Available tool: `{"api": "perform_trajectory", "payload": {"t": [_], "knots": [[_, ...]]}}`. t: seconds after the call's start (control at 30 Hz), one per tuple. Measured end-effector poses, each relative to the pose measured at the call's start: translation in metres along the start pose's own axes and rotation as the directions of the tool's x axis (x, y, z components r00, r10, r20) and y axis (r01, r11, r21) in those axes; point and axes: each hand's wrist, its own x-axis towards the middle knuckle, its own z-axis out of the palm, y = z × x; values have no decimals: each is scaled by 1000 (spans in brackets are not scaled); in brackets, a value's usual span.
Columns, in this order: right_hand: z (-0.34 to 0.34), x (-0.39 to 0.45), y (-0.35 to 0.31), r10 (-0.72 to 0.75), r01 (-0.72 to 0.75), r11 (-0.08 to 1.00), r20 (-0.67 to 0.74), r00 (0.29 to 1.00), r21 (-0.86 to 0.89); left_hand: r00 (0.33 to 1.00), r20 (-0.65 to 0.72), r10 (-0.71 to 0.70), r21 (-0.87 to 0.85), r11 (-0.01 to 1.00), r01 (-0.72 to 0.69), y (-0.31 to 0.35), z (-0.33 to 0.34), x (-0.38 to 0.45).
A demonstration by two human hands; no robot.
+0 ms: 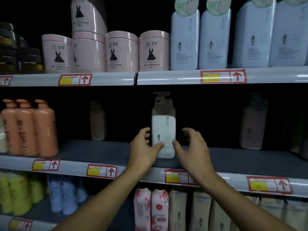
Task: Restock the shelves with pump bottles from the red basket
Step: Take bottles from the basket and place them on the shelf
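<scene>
Head view: setting a white bottle (pixel 163 130) upright on the middle shelf (pixel 100 150).

Left hand (pixel 144 147) thumb on its front, fingers behind; right hand (pixel 191 145) spread, thumb at its edge. Best steadied, squared label-forward, then let go gently. Red basket unseen.

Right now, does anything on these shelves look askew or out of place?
One thing: on the top shelf, a tall pink canister sits on top of the row of pink tubs and leans to the right rather than standing straight. The white pump bottle between the left hand and right hand stands upright on the middle shelf.
</scene>
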Motion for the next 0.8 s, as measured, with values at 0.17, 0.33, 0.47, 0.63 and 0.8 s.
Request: {"api": "perform_trajectory", "payload": {"t": [0.17,0.33,0.47,0.63,0.8], "knots": [[-44,-49,-11,-63,64,998,91,994,-7,998,59,15,-121,993,-8,31,-6,-55],[-91,-148,21,-47,69,995,263,964,-77,962,273,-19,-186,980,72,22,13,-151],[-122,-226,76,115,-22,976,432,895,-215,866,484,-126,-94,976,194,-15,43,-241],[-145,-303,141,352,-196,919,487,799,-343,700,669,-251,14,945,326,-63,73,-329],[-137,-358,200,525,-311,843,548,651,-439,588,734,-340,85,905,417,-93,89,-364]]}}
